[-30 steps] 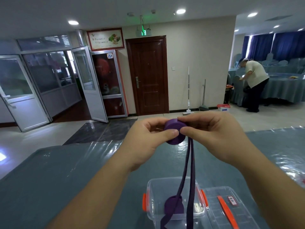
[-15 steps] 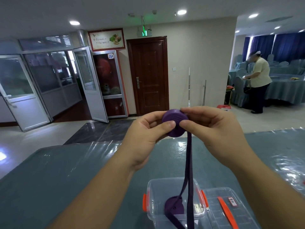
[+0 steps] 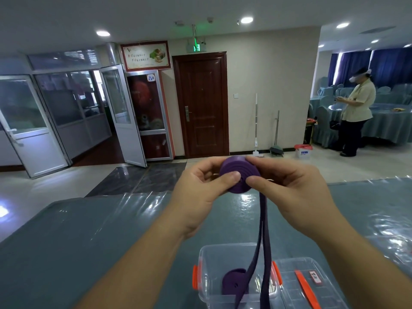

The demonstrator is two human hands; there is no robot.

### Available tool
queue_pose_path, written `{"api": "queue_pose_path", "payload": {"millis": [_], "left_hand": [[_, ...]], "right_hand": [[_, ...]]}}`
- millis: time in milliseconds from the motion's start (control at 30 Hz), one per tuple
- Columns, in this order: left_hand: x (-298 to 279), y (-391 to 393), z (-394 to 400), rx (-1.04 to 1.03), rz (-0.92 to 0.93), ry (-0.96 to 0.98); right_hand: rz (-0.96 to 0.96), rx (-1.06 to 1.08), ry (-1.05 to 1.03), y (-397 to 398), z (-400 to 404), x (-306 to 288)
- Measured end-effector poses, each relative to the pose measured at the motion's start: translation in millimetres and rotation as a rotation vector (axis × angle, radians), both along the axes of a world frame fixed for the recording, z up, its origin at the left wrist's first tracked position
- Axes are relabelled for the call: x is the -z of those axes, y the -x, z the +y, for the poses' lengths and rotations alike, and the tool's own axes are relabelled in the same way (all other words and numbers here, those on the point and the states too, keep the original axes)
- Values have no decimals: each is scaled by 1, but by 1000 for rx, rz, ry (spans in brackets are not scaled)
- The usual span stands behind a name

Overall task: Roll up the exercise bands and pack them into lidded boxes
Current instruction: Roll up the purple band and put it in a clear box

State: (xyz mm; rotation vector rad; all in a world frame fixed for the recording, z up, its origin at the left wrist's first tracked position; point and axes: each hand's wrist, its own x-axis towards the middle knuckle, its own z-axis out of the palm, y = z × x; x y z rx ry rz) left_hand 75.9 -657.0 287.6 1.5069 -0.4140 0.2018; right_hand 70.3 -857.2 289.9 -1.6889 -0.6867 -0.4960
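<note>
A purple exercise band, partly wound into a roll, is held up in front of me above the table. My left hand grips the roll from the left with its thumb on the face. My right hand pinches it from the right. Two loose strands of the band hang down over a clear plastic box with orange latches. Inside the box lies another rolled purple band.
The clear lid with an orange latch lies right of the box on the blue-grey covered table. Beyond the table are a tiled floor, a brown door, and a person standing by covered tables at the far right.
Both hands have lifted the roll slightly higher. The roll has grown a little thicker as more band is wound on. The person in the background has straightened up and turned.
</note>
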Motion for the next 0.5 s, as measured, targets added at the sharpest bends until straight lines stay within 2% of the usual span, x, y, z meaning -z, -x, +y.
{"api": "queue_pose_path", "payload": {"millis": [100, 167, 233, 300, 367, 433, 500], "left_hand": [[-7, -2, 9, -7, -18, -319], [-13, -3, 15, 10, -19, -433], [-15, -2, 14, 19, -10, -330], [-10, -2, 8, 53, 30, -137], [-3, -4, 4, 82, 68, -15], [-1, -4, 4, 73, 64, -78], [-7, -4, 8, 44, 42, -256]], "right_hand": [[51, -43, 137, -3, -7, -2], [68, -44, 145, -4, -8, -1], [62, -39, -2, -1, -4, 3], [49, -26, -153, 0, 0, 8], [42, -16, -185, -1, 2, 9], [59, -30, -126, -3, -1, 8], [75, -49, -32, -5, -5, 5]]}}
